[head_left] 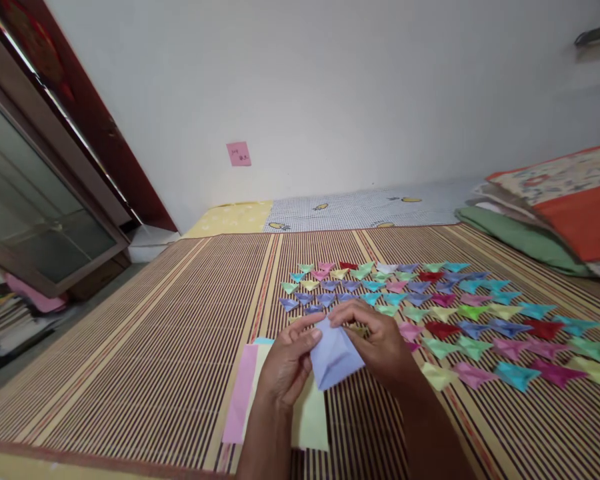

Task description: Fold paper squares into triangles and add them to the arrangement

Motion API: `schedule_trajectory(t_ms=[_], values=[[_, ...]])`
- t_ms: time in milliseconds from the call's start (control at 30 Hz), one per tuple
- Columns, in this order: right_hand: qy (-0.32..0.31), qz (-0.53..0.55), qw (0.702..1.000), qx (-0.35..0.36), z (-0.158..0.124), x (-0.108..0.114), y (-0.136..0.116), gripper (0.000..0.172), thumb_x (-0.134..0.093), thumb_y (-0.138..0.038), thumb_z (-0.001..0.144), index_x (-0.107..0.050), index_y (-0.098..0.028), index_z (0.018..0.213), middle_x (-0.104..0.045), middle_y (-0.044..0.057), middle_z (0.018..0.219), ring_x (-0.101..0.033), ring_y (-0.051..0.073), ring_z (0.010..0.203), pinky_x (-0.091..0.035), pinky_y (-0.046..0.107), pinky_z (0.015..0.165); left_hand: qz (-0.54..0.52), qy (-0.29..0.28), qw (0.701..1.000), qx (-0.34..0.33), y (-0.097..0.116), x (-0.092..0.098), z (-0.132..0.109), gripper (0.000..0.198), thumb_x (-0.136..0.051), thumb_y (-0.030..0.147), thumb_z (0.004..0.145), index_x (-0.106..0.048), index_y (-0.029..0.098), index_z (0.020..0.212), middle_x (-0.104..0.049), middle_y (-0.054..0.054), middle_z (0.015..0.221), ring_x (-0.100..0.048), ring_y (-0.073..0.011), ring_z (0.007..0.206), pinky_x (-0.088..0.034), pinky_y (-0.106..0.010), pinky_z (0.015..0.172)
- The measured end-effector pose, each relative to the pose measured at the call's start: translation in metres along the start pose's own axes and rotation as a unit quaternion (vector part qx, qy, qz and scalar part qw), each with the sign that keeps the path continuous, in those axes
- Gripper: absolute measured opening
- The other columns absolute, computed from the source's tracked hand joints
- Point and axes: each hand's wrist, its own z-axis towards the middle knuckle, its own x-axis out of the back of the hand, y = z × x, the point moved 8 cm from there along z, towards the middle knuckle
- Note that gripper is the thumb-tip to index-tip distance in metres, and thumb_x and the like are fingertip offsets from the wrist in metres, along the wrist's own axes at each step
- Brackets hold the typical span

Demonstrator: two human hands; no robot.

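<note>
Left hand and right hand both on folded lavender paper, held up over slatted mat. Left grip pinched at paper's left edge; right grip closed near top corner. Pastel sheets lie under left forearm; multicolored origami pieces sit in rows, beyond and rightward.

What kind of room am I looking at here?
Probably a bedroom in someone's home. The work seems spread out on a bed: a striped mat covers it, a patterned sheet shows along the wall, and a pile of folded cloth sits at the right.
</note>
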Motion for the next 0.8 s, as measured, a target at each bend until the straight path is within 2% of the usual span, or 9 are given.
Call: schedule_trajectory(t_ms=[133, 233, 367, 467, 600, 700, 800], values=[[-0.012, -0.039, 0.999, -0.002, -0.001, -0.010, -0.002, 0.017, -0.067, -0.011, 0.083, -0.073, -0.025, 0.091, -0.070, 0.007, 0.121, -0.063, 0.027, 0.118, -0.047, 0.045, 0.101, 0.000, 0.084, 0.994, -0.076, 0.012, 0.015, 0.001, 0.070, -0.099, 0.025, 0.053, -0.069, 0.011, 0.115, -0.078, -0.004, 0.072, -0.072, -0.0162, 0.061, -0.055, -0.023, 0.061], [-0.045, -0.062, 0.997, -0.015, -0.002, -0.021, 0.000, 0.030, -0.062, -0.004, 0.081, -0.075, -0.026, 0.096, -0.063, 0.007, 0.136, -0.058, 0.028, 0.128, -0.045, 0.046, 0.107, 0.012, 0.108, 0.989, -0.101, 0.018, 0.023, 0.001, 0.056, -0.098, 0.029, 0.054, -0.072, 0.009, 0.099, -0.078, -0.006, 0.074, -0.071, -0.0167, 0.061, -0.055, -0.025, 0.061], [-0.056, -0.070, 0.996, -0.017, -0.002, -0.027, 0.003, 0.034, -0.059, 0.000, 0.076, -0.076, -0.025, 0.092, -0.062, 0.008, 0.136, -0.059, 0.028, 0.129, -0.046, 0.046, 0.106, 0.012, 0.128, 0.985, -0.115, 0.023, 0.029, 0.000, 0.049, -0.099, 0.035, 0.051, -0.068, 0.011, 0.080, -0.074, -0.005, 0.068, -0.066, -0.0143, 0.055, -0.054, -0.026, 0.059], [-0.043, -0.064, 0.997, -0.022, -0.001, -0.026, 0.006, 0.024, -0.063, -0.004, 0.078, -0.076, -0.023, 0.086, -0.064, 0.009, 0.132, -0.062, 0.028, 0.123, -0.048, 0.045, 0.103, 0.003, 0.147, 0.980, -0.135, 0.025, 0.030, -0.002, 0.051, -0.099, 0.037, 0.050, -0.067, 0.013, 0.081, -0.073, -0.002, 0.067, -0.067, -0.0147, 0.056, -0.056, -0.027, 0.062], [-0.015, -0.062, 0.998, -0.020, 0.000, -0.027, 0.006, 0.011, -0.067, -0.014, 0.085, -0.074, -0.023, 0.083, -0.067, 0.009, 0.122, -0.064, 0.027, 0.119, -0.049, 0.046, 0.102, 0.011, 0.156, 0.972, -0.177, 0.028, 0.027, -0.004, 0.046, -0.096, 0.038, 0.058, -0.065, 0.015, 0.083, -0.073, 0.000, 0.067, -0.065, -0.0126, 0.054, -0.056, -0.026, 0.064], [-0.018, -0.069, 0.997, -0.005, -0.001, -0.032, 0.003, 0.019, -0.066, -0.010, 0.084, -0.076, -0.024, 0.092, -0.063, 0.010, 0.130, -0.061, 0.028, 0.122, -0.049, 0.047, 0.103, 0.018, 0.148, 0.971, -0.186, 0.028, 0.026, -0.004, 0.043, -0.094, 0.037, 0.062, -0.066, 0.015, 0.086, -0.074, -0.001, 0.070, -0.066, -0.0127, 0.055, -0.056, -0.026, 0.065], [-0.061, -0.089, 0.994, 0.024, -0.002, -0.042, -0.002, 0.032, -0.064, -0.005, 0.083, -0.079, -0.028, 0.100, -0.057, 0.008, 0.144, -0.055, 0.029, 0.132, -0.044, 0.050, 0.109, 0.014, 0.144, 0.972, -0.183, 0.028, 0.027, -0.003, 0.044, -0.094, 0.037, 0.060, -0.066, 0.015, 0.086, -0.074, -0.001, 0.071, -0.067, -0.0139, 0.058, -0.054, -0.024, 0.061]])
